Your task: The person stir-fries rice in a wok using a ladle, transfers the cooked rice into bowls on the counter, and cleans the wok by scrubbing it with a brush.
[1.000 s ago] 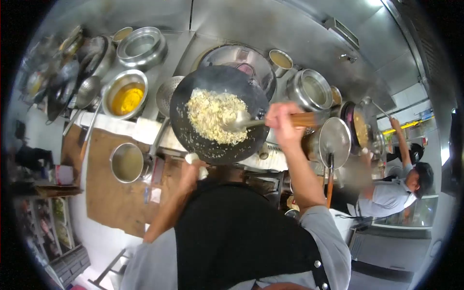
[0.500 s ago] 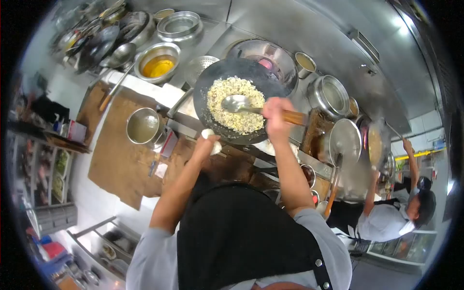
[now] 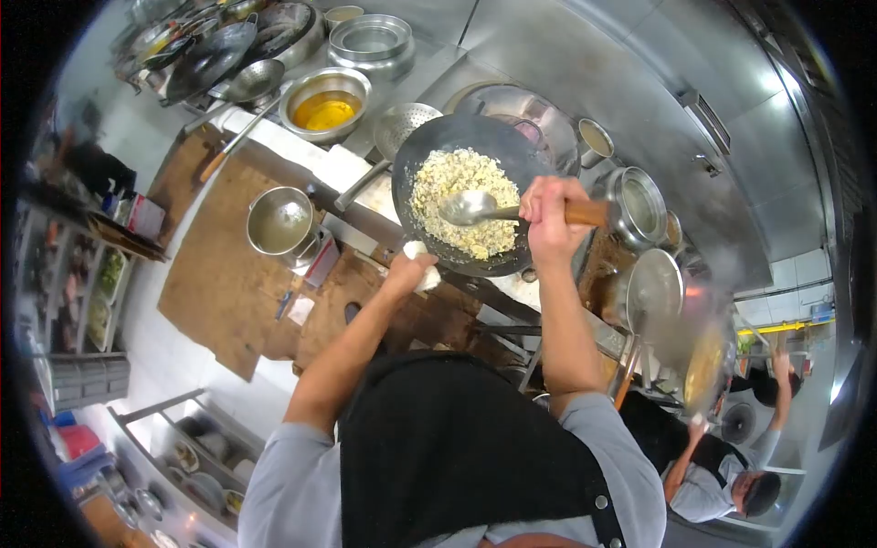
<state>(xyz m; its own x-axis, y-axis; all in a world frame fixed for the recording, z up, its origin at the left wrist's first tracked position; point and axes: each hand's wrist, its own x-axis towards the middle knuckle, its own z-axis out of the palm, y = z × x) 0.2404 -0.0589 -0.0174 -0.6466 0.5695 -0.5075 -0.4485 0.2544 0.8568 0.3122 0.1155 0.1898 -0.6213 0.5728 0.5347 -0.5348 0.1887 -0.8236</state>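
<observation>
Your right hand (image 3: 554,219) is clamped on the wooden handle of the ladle (image 3: 468,208), right of centre in the frame; so firm a grip likely gives you control of the scoop, which sits in the food (image 3: 457,239). That food (it looks like rice with egg) lies in the hollow of the wok (image 3: 438,137), upper centre, with bare dark metal around it.

Your left hand (image 3: 403,277), at the wok's lower-left edge, has its grip closed on a white cloth (image 3: 427,279), presumably to spare your skin the hot metal; what lies under the folds, you cannot tell from here. One hand probably steadies while the other works the ladle.

Just beside the wok, toward the upper left, the strainer (image 3: 398,128) rests on the tabletop (image 3: 413,89), and the bowl (image 3: 290,99) of yellow liquid stands a little farther that way, perhaps so both stay within your reach. Lower right, a co-worker (image 3: 731,470) stands well apart.
</observation>
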